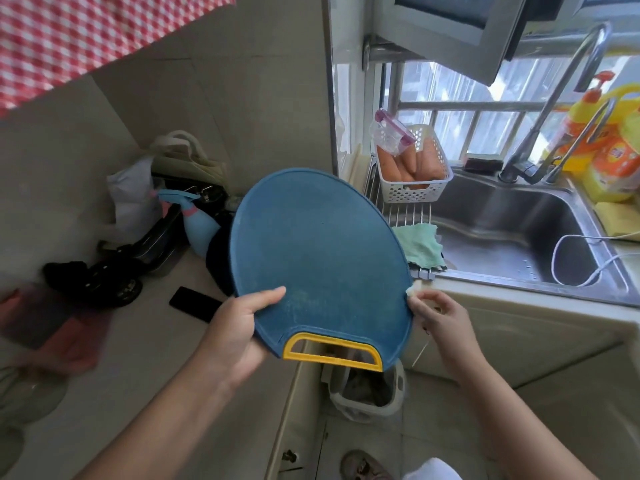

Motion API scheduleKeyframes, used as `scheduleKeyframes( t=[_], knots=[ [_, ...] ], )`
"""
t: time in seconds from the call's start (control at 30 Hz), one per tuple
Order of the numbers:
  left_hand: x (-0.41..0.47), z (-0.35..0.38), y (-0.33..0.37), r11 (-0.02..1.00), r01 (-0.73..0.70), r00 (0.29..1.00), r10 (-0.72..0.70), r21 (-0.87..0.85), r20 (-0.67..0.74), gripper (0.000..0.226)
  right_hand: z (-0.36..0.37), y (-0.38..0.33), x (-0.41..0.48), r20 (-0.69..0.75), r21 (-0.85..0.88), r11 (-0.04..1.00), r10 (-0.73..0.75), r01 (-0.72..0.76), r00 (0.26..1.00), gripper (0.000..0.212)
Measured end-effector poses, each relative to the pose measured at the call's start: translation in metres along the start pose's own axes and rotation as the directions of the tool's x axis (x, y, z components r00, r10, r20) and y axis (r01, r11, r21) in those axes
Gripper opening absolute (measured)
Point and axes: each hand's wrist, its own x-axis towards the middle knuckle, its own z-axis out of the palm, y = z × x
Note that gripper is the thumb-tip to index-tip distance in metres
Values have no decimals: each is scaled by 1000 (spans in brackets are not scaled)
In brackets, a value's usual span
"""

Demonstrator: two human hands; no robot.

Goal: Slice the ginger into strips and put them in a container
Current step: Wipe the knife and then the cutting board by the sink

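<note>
- the left hand [239, 327] grips the lower left rim of a round blue cutting board [318, 251], thumb flat on the top face and fingers curled underneath.
- the right hand [436, 315] is at the board's right rim, fingers curled in a narrow pinch on a small pale scrap [410, 291] that touches the edge. whether it is ginger is too small to tell.
- the bench [156, 341] runs along the left, below a tiled wall. dark blurred clutter and a blue spray bottle [197, 226] sit at its back.
- the steel sink [519, 230] lies to the right under a window, with a tall faucet [554, 109] and yellow-orange detergent bottles [613, 161] beside it.
- the cutting board is held up off the bench and tilted, its yellow handle [332, 351] nearest the person.
- a lined bin [367, 393] stands on the floor just under the handle end.
- a white perforated basket [415, 188] of carrots [412, 164] rests on a wire rack at the sink's left edge.
- a green cloth [419, 245] lies on that rack, partly behind the board.
- a black phone [195, 303] lies flat on the bench, close to the left hand.
</note>
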Motion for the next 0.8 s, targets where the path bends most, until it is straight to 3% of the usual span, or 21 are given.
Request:
scheduleKeyframes(
  t=[0.1,0.23,0.33,0.37,0.47,0.57,0.63,0.73,0.8],
  knots=[
    [5,-1,1,998,-23,1000,24,56,-17,25,-2,-17,-3,-180,-67,984,-172,163,969,8],
    [7,3,-8,989,-34,999,32,142,20,24,61,-50,-41,40,-45,918,-391,393,919,16],
    [6,8,-15,982,-59,997,51,177,51,25,104,-51,-63,138,-177,776,-589,605,796,10],
    [5,9,-16,981,-65,997,55,182,56,25,109,-46,-63,145,-225,753,-602,618,785,13],
    [4,5,-13,983,-70,997,63,171,44,25,96,-25,-45,109,-397,768,-504,502,857,28],
    [3,-4,-4,983,-73,997,71,167,19,25,61,10,-14,-35,-496,834,-297,242,954,31],
    [2,-8,2,978,-82,997,80,192,19,24,41,30,1,-124,-554,830,-153,60,980,33],
    [2,-12,8,967,-96,995,96,234,15,23,30,40,8,-254,-466,881,-47,-80,966,33],
    [3,-13,10,966,-105,994,105,237,12,23,34,31,2,-276,-375,927,-106,-6,955,27]
  ],
)
